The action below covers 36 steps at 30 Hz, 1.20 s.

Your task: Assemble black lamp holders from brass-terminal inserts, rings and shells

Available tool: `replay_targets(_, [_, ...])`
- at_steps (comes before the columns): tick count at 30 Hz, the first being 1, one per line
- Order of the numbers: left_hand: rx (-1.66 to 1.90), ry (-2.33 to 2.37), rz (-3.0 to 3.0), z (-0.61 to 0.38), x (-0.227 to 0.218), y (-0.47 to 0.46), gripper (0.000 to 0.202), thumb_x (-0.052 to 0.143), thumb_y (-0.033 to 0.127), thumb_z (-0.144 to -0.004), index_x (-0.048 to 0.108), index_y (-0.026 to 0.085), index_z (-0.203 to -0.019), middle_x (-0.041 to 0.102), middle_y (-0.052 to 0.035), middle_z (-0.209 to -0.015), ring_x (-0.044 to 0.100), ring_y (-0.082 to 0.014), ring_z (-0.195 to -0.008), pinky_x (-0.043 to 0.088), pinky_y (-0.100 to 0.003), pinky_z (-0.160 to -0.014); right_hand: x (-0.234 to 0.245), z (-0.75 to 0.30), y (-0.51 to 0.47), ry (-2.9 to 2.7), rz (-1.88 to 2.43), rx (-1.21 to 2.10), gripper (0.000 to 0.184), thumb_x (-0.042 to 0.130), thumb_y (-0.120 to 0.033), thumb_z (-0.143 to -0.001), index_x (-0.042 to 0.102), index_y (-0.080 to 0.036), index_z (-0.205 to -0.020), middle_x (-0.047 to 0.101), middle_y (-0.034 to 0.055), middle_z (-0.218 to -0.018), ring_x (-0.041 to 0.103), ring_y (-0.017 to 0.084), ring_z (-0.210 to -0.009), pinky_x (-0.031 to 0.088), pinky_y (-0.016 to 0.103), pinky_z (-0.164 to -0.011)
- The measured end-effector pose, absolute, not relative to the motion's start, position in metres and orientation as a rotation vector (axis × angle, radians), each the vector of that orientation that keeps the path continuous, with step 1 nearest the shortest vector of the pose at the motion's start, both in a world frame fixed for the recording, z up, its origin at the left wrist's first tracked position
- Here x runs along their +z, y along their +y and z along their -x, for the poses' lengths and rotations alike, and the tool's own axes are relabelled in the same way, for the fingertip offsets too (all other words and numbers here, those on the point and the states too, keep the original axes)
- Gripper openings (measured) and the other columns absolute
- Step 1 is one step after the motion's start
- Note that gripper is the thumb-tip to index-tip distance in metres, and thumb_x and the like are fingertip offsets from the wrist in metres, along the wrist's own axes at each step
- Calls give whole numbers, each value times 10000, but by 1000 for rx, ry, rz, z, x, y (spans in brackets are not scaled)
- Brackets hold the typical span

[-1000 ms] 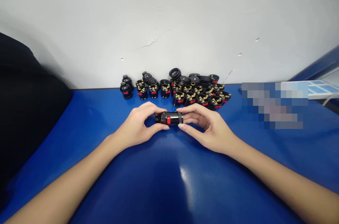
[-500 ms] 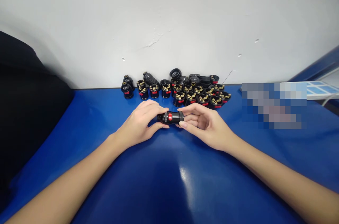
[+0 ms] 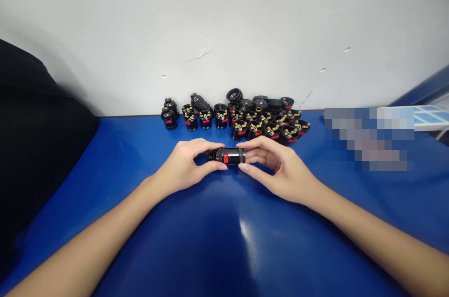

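Both hands hold a black lamp socket (image 3: 233, 156) with a red switch on its side, lying sideways over the front of the rows of parts. The thumb and fingers of my left hand (image 3: 187, 161) pinch its narrow stepped end. My right hand (image 3: 275, 166) grips the wider ringed end between thumb and forefinger, with the other fingers curled behind. Just beyond stand several open black socket bodies (image 3: 271, 131) showing brass terminals and red switches. Two closed black sockets (image 3: 170, 119) stand at the left of the group.
Black ribbed caps (image 3: 200, 102) and ring-shaped pieces (image 3: 234, 95) lie at the back against the white wall (image 3: 224, 21). A pixelated patch (image 3: 368, 138) hides something on the right of the blue table (image 3: 196, 241). Dark cloth (image 3: 38, 128) hangs at the left.
The socket has rolled slightly toward me, its red switch sitting lower. My finger and thumb positions have shifted a little on both ends. The view has moved slightly.
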State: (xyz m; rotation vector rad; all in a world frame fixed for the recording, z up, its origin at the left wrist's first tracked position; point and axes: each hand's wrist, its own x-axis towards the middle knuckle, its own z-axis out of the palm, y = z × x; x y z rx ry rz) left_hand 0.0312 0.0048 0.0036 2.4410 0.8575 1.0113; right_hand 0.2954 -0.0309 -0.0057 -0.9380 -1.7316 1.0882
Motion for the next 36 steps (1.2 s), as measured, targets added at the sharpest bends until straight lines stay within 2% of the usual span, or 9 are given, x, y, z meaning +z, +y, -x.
replay_targets(7, [1128, 676, -2704, -31, 5, 5, 399, 832, 309, -945, 709, 160, -1294, 830, -116, -1089, 776, -245, -1003, 657, -405, -924, -9, -295, -28, -1634, 933, 1235, 389, 850, -395, -931, 681, -196, -1219, 807, 117, -1111, 836, 249, -951, 699, 435, -935])
replay_targets(12, [1151, 647, -2771, -31, 2, 6, 407, 786, 338, -987, 673, 188, -1348, 822, -117, -1097, 766, -259, -1027, 647, -448, -933, -7, -297, -26, -1583, 933, 1333, 403, 864, -432, -915, 682, -211, -1198, 812, 108, -1087, 830, 254, -978, 688, 446, -952])
replay_targets(17, [1163, 637, -2743, -32, 3, 6, 392, 801, 310, -976, 677, 186, -1327, 822, -115, -1110, 767, -251, -1031, 645, -436, -937, -6, -297, -26, -1581, 946, 1340, 429, 862, -465, -914, 685, -208, -1208, 818, 107, -1063, 830, 253, -954, 695, 441, -932])
replay_targets(20, [1158, 684, -2629, -33, 6, 4, 389, 845, 275, -938, 698, 173, -1283, 816, -116, -1130, 765, -224, -1019, 640, -391, -942, -7, -297, -25, -1611, 920, 1303, 405, 839, -439, -941, 685, -219, -1243, 821, 123, -1170, 838, 252, -971, 701, 441, -947])
replay_targets(25, [1160, 760, -2575, -32, 14, 0, 337, 810, 318, -962, 704, 182, -1251, 771, -107, -1116, 741, -208, -993, 620, -355, -922, -12, -297, -26, -1739, 906, 1188, 457, 817, -380, -964, 674, -258, -1380, 784, 112, -1369, 807, 291, -1181, 643, 523, -1117])
replay_targets(30, [1024, 961, -2830, -20, 22, 7, 256, 708, 392, -1015, 719, 176, -1152, 707, -91, -990, 693, -212, -887, 591, -349, -828, -15, -298, -26, -1820, 942, 1099, 437, 807, -404, -970, 712, -250, -1368, 812, 120, -1309, 806, 315, -1187, 650, 557, -1105])
replay_targets(36, [751, 1487, -2888, -1, 31, 20, 305, 626, 430, -1036, 736, 150, -1089, 662, -120, -1004, 683, -286, -938, 593, -426, -875, -13, -299, -26, -1842, 957, 1079, 392, 793, -388, -980, 725, -235, -1334, 832, 119, -1257, 820, 301, -1154, 665, 530, -1091])
